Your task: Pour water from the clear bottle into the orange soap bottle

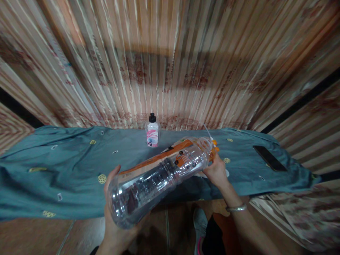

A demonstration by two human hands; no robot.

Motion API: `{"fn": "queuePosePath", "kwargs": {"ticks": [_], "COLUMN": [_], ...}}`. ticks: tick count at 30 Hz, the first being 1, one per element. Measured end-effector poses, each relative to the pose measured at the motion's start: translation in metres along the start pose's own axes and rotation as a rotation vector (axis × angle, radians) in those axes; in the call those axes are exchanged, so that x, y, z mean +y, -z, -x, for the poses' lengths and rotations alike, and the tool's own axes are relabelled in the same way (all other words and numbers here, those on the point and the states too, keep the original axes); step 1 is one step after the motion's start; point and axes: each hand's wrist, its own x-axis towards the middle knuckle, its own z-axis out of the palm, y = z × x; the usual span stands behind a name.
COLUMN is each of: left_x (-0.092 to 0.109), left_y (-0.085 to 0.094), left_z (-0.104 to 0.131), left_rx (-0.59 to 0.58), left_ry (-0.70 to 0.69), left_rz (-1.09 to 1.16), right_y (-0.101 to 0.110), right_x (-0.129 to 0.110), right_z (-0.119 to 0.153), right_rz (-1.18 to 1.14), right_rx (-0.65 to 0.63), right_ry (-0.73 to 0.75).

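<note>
A large clear plastic bottle [156, 180] lies slanted in the air in front of me, its base toward my left and its orange cap [214, 145] toward my right. A thin clear straw [207, 130] sticks out near the cap. My left hand [114, 216] is wrapped around the base. The fingers of my right hand [216, 168] are closed around the cap end, partly hidden by it. An orange and beige strip [148, 161] shows along the bottle's far side; whether it belongs to the bottle I cannot tell.
A small bottle with a black cap and pink label [152, 134] stands at the back of the cloth-covered table [77, 166]. A dark phone [269, 158] lies at the right. A whitish edge [227, 173] shows beside my right hand. Pleated curtains [170, 71] hang behind.
</note>
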Motion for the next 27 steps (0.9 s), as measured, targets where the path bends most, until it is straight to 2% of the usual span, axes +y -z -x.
{"fn": "queuePosePath", "kwargs": {"ticks": [5, 12, 16, 22, 27], "left_x": [0.003, 0.014, 0.017, 0.004, 0.003], "left_y": [-0.001, -0.012, -0.013, -0.003, 0.0], "left_z": [0.0, 0.011, 0.011, 0.004, 0.002], "left_rx": [0.022, 0.049, 0.048, 0.009, -0.021], "left_ry": [0.049, 0.271, 0.254, 0.113, 0.118], "left_rz": [0.021, 0.183, 0.148, 0.068, 0.064], "right_y": [0.0, 0.0, 0.0, 0.0, 0.001], "right_x": [0.0, -0.002, -0.002, -0.004, -0.005], "right_z": [0.0, 0.0, 0.0, 0.0, 0.0], "right_rz": [-0.006, -0.032, -0.022, -0.032, -0.036], "right_rx": [0.006, 0.001, 0.002, 0.007, 0.005], "right_ry": [0.001, 0.007, -0.003, -0.024, -0.01]}}
